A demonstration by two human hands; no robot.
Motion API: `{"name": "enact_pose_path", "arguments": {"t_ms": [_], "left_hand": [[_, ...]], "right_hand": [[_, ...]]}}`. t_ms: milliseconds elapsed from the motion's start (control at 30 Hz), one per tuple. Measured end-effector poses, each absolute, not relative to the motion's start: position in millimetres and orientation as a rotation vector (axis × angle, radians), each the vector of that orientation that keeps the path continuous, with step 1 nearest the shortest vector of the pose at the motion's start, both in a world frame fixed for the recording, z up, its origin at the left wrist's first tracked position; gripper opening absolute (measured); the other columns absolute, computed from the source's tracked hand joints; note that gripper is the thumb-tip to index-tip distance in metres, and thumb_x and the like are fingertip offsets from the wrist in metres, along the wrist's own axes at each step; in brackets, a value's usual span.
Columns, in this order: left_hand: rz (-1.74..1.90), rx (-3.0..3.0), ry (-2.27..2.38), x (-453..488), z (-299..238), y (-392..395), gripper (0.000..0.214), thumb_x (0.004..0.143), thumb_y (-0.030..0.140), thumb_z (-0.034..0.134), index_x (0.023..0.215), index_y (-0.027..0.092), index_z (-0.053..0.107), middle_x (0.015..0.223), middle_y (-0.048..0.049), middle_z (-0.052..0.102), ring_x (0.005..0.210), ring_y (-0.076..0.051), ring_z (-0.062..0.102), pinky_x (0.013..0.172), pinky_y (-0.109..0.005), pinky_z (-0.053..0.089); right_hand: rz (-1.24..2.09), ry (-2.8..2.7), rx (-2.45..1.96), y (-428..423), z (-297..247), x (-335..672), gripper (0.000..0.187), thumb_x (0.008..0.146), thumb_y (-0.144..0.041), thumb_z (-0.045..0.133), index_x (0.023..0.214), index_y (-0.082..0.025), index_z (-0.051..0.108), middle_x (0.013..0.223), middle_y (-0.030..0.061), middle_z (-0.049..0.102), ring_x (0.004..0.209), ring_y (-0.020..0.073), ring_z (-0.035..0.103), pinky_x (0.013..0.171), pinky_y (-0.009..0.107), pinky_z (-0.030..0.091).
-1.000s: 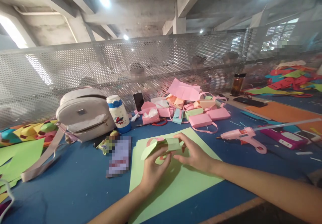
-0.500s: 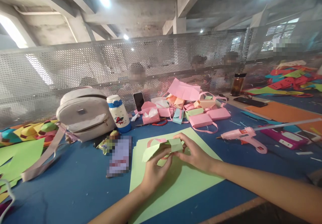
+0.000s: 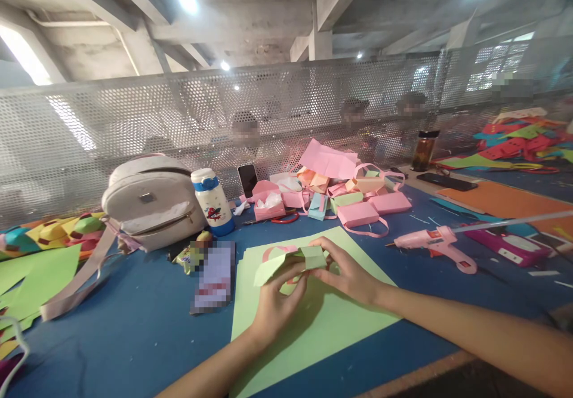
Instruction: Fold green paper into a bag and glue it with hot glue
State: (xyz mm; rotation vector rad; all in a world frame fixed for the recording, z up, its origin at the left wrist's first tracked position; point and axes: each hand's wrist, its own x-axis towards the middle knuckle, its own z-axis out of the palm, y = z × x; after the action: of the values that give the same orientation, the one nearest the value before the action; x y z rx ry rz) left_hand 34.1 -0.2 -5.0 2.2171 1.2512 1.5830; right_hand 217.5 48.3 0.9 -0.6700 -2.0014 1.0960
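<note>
A folded light green paper piece is held just above a large light green sheet lying on the blue table. My left hand pinches the piece from below, fingers curled round it. My right hand grips its right end, where the paper forms a small box shape. A pink paper strip curves behind the piece, partly hidden by it.
A pink glue gun lies right of the hands. Pink paper boxes pile at the back centre near red scissors. A beige backpack, a white bottle and a phone stand at left. A perforated metal screen borders the table.
Both hands stay on the green piece, shifting it only slightly; the left fingers have curled a little tighter beneath it.
</note>
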Motion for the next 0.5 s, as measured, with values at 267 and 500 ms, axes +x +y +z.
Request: {"name": "enact_pose_path", "arguments": {"t_ms": [267,500], "left_hand": [[1.607,2.256,1.225,33.6,-5.7,-0.2,0.02,0.086,0.015,0.061,0.094,0.023,0.078,0.096,-0.0057,0.078,0.091,-0.023,0.074,0.081,-0.035,0.06],[1.635,2.292,1.189,33.7,-6.6,1.2,0.023,0.085,0.014,0.061,0.096,0.025,0.078,0.097,-0.0061,0.078,0.09,-0.024,0.074,0.081,-0.037,0.06]], "right_hand": [[1.103,-2.003,-0.663,47.9,0.0,216.7,0.025,0.094,-0.04,0.058,0.113,-0.023,0.053,0.109,0.0035,0.059,0.094,0.0185,0.055,0.075,0.029,0.044],[1.134,-1.996,-0.675,46.2,1.0,217.0,0.027,0.094,-0.042,0.057,0.114,-0.023,0.054,0.109,0.004,0.061,0.091,0.0187,0.055,0.075,0.03,0.044]]}}
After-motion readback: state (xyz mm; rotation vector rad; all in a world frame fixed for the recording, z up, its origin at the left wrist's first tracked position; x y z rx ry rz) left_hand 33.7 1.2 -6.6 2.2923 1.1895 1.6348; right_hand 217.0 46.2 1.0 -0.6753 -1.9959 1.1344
